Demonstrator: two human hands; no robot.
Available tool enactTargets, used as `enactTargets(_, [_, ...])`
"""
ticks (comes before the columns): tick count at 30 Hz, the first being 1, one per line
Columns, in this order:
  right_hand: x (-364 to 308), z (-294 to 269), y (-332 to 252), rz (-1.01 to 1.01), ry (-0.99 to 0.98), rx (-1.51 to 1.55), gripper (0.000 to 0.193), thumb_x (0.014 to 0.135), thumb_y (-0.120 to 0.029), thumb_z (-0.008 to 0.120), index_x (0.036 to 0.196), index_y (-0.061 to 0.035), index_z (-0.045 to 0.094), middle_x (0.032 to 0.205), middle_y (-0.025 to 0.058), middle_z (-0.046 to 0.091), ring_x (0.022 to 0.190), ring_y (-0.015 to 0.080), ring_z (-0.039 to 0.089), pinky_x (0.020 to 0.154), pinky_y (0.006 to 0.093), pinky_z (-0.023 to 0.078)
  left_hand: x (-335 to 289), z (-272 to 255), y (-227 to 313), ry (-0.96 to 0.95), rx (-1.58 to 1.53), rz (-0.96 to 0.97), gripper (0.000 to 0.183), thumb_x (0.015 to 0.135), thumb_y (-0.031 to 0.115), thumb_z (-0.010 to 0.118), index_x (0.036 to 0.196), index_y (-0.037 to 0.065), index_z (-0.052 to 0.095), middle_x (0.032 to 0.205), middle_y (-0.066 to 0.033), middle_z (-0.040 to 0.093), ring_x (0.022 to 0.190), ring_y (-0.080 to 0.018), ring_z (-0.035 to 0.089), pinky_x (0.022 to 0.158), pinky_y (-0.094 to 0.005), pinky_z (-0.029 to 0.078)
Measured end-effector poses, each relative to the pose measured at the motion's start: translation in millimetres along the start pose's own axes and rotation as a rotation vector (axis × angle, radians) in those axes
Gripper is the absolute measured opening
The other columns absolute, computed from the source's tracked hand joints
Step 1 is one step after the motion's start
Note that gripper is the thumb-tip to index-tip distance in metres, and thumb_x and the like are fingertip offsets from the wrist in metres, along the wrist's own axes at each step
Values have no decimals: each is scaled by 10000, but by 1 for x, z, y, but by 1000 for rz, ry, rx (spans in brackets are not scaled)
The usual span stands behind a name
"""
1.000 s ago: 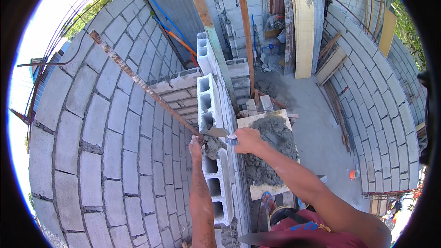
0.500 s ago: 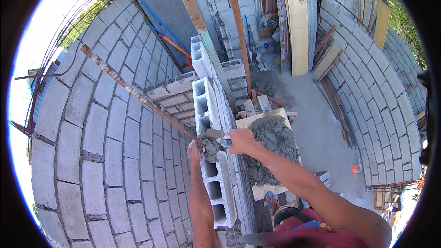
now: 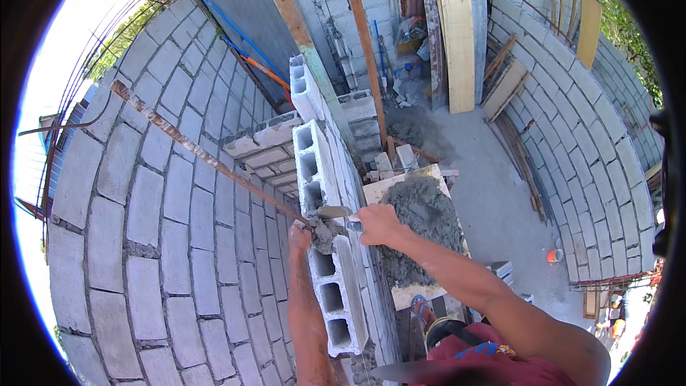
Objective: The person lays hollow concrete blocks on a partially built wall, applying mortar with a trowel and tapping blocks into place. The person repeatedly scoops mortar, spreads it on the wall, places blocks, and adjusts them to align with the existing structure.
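Observation:
My right hand is closed round the handle of a trowel. The trowel's blade lies over a gap between two hollow concrete blocks on top of the wall. Grey mortar fills that gap just below the blade. On the gap's left side, my left hand rests against the mortar, fingers partly hidden and apparently flat. The nearer block shows open cores; the farther block does too. A rusty, mortar-crusted steel bar rises from the gap toward the upper left.
A board heaped with wet mortar stands right of the wall. Tall block walls rise at left and right. Timber posts stand behind. A small orange-and-white container sits on the floor.
The trowel blade has tipped and looks narrower, slightly lower in the gap. My right hand has shifted slightly right and down; my left stays at the mortar. The whole view has shifted slightly.

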State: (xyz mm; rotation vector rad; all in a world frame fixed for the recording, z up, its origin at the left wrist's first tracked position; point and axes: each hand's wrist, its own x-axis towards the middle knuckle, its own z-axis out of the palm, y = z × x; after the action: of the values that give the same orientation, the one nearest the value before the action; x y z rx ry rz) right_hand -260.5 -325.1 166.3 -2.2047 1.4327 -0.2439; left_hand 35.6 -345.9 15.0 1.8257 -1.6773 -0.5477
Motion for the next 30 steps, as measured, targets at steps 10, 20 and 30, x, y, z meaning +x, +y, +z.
enactTargets(10, [-72,11,24,333,62,727,512,706,-230,699,1144,32,650,885,215,700,845,343,688,760,438,521,-28,-9,18,-4,-352,-232,392,819,132,539,1132,-90,624,989,-238,693,940,-303,674,844,-375,511])
enactTargets(20, [-80,74,-31,296,265,840,506,812,-73,672,1300,13,572,742,80,629,454,109,491,412,276,366,-52,-2,90,28,9,-327,397,754,224,682,1044,-47,671,971,-263,685,959,-396,666,848,-442,518])
enactTargets(30, [-62,49,-35,261,304,842,535,745,-153,712,1249,-8,609,704,171,634,510,278,592,469,401,450,-48,15,135,401,-167,-336,262,742,88,658,965,-35,719,898,-232,712,872,-361,705,813,-413,552])
